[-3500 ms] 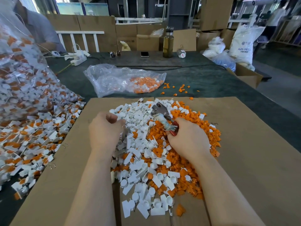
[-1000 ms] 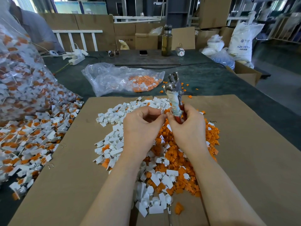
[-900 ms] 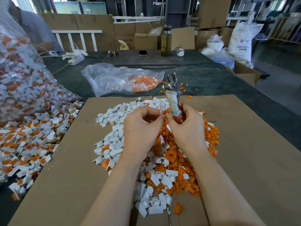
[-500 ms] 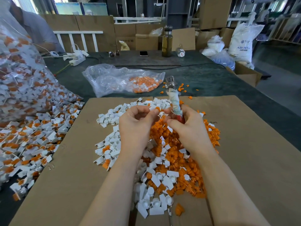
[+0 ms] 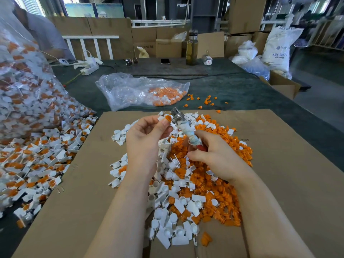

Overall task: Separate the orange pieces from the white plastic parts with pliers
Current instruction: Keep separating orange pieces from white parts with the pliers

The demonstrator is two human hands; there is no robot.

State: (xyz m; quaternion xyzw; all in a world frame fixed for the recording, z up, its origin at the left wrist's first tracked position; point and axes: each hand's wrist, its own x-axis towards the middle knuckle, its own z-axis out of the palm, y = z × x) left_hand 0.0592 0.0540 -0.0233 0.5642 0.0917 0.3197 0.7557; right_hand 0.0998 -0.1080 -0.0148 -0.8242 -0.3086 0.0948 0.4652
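Cardboard boxes [image 5: 168, 47] and white sacks [image 5: 277, 47] line the back of a warehouse floor where we sit at a dark green table [image 5: 242, 90], working over a flat cardboard sheet [image 5: 288, 174]. At far left a big clear bag [image 5: 24, 90] bulges with white-and-orange parts, and more unsorted parts [image 5: 33, 164] spill from it across the table edge and onto the sheet's left side. Behind them a power strip [image 5: 89, 68] lies near a white railing [image 5: 89, 44]. Toward the middle of the table a second, flatter plastic bag [image 5: 130, 90] holds a small heap of orange pieces, with loose orange bits [image 5: 206, 101] scattered just beside its mouth. Further back stand eyeglasses [image 5: 131, 61], a phone [image 5: 165, 61] and a glass bottle [image 5: 191, 49].

Our left hand [image 5: 147, 140] is raised over the pile, thumb and forefinger pinching a white plastic part [image 5: 164, 118] with an orange piece in it, the other fingers loosely curled. That part sits just beside the metal nose of the pliers [image 5: 183, 125], almost touching it; we cannot tell whether the jaws are biting it. Our right hand [image 5: 214, 155] curls around the pliers' handles, which are wrapped in whitish tape with a bit of red grip showing. Below both hands lies the sorted pile: white plastic parts [image 5: 167, 220] mostly on the left and near side, separated orange pieces [image 5: 223, 183] heaped to the right.
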